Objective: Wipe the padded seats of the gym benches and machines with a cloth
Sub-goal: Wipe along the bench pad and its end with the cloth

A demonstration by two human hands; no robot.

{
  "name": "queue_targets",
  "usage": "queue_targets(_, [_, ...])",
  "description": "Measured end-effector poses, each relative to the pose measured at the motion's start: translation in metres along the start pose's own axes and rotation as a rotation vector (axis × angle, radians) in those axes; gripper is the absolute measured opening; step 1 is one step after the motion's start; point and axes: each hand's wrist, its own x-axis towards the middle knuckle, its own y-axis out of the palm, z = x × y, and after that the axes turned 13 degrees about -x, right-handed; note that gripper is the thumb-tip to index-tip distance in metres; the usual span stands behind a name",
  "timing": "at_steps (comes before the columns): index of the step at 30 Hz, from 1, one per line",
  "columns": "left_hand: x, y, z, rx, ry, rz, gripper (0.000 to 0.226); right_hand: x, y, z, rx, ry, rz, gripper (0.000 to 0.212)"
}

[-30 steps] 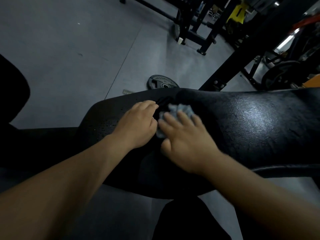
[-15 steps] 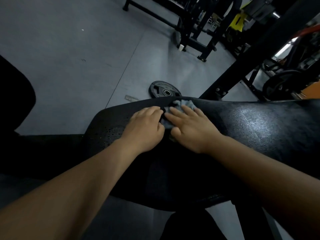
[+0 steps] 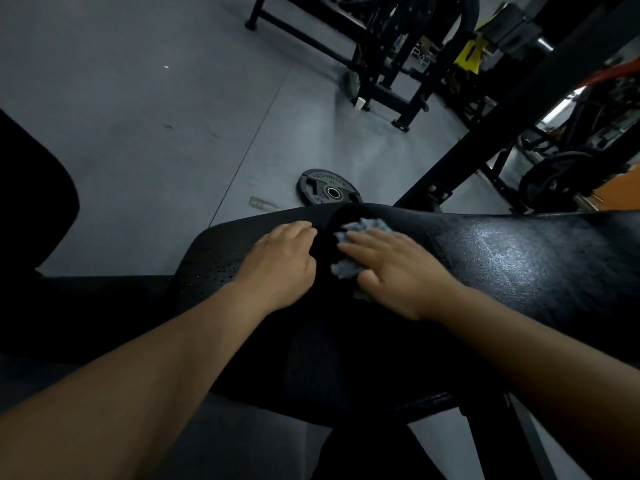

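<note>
A black padded bench seat (image 3: 519, 265) stretches across the middle of the view, shiny and damp toward the right. A crumpled grey cloth (image 3: 349, 247) lies on the pad near its far edge. My right hand (image 3: 398, 268) lies flat on the cloth with straight fingers and presses it onto the pad. My left hand (image 3: 280, 265) rests on the pad just left of the cloth, fingers bent down over a dark dip in the padding, holding nothing that I can see.
A black weight plate (image 3: 327, 188) lies flat on the grey floor just beyond the seat. A black slanted frame beam (image 3: 502, 123) rises at right. Dark rack legs (image 3: 384, 84) and a small white cup (image 3: 360, 102) stand further back. Another dark pad (image 3: 34, 202) sits at left.
My right hand slid the cloth away from me toward the pad's far edge, then slightly to the right. My left hand stayed on the pad beside it.
</note>
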Motion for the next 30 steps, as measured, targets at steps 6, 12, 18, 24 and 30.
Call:
queue_targets(6, [-0.013,0.002,0.002,0.012,-0.025,-0.006,0.051,0.068,0.001,0.011,-0.065,0.198,0.022,0.07])
queue_targets(12, [-0.027,0.006,-0.009,0.05,-0.099,-0.08,0.048,0.02,-0.001,0.007,0.012,-0.149,-0.012,0.078])
queue_targets(18, [-0.032,0.008,-0.017,0.118,-0.181,-0.114,0.044,0.084,0.001,0.015,-0.075,0.032,0.055,0.072])
queue_targets(24, [-0.036,0.005,-0.024,0.105,-0.248,-0.093,0.048,0.005,-0.005,-0.005,-0.047,-0.336,-0.017,0.067])
queue_targets(30, [-0.041,-0.004,-0.019,0.074,-0.185,-0.034,0.049,0.08,0.006,0.005,-0.08,0.078,-0.01,0.081])
